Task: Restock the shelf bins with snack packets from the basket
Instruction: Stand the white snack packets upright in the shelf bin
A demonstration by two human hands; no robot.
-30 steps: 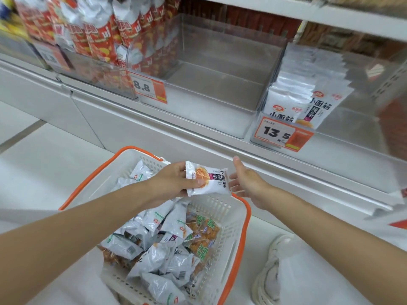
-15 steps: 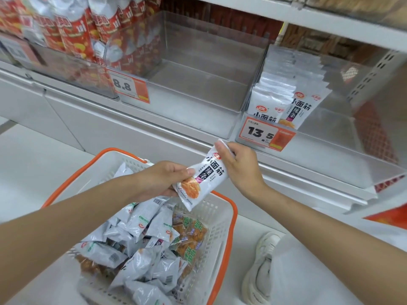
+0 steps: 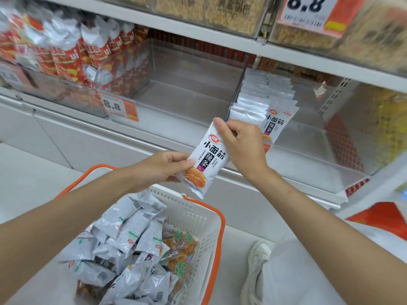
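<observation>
A white snack packet [image 3: 206, 161] with black characters and an orange food picture hangs upright in front of the shelf edge. My left hand [image 3: 163, 169] pinches its lower left side. My right hand [image 3: 241, 144] grips its top right edge. Just behind, a clear shelf bin [image 3: 308, 137] holds a row of matching white packets [image 3: 262, 102] at its left side. Below my arms, a white basket [image 3: 198, 219] with orange rim and handles holds several white and orange packets [image 3: 132, 245].
An empty clear bin [image 3: 187, 93] sits left of the matching packets, with an 8.8 price tag [image 3: 119, 106]. Red and white bags [image 3: 66, 51] fill the bin further left. An upper shelf [image 3: 286, 47] carries more bins. A white shoe [image 3: 255, 274] stands right of the basket.
Both hands have raised the packet from the basket toward the bin of matching packets. My right hand went from reaching to gripping its top, and the packet turned upright.
</observation>
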